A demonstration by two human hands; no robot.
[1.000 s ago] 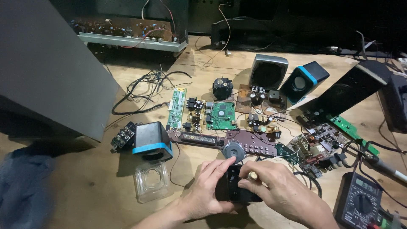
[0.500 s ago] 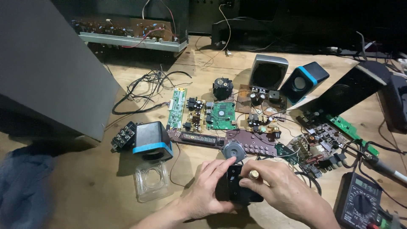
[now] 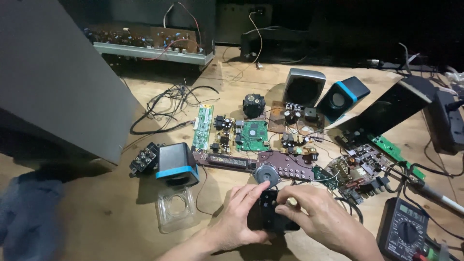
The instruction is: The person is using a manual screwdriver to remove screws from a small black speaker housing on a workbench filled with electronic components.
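My left hand (image 3: 237, 217) and my right hand (image 3: 321, 217) both grip a small black boxy part (image 3: 268, 218) low in the middle of the wooden table. The left hand's fingers wrap its left side and top. With its fingertips the right hand pinches a small light-coloured piece at the part's upper right edge. A round silver motor-like disc (image 3: 267, 175) lies just above the hands. A clear plastic cover (image 3: 175, 208) rests to the left of my left hand.
A black cube speaker with a blue band (image 3: 177, 164) sits left of centre; two more speakers (image 3: 303, 87) stand at the back. Several circuit boards (image 3: 251, 135) and wires (image 3: 169, 104) spread across the table. A multimeter (image 3: 403, 232) lies at lower right, a grey panel (image 3: 58, 72) leans at left.
Both hands stay on the black part; the right hand's fingers have shifted slightly at its top edge. Nothing else has moved.
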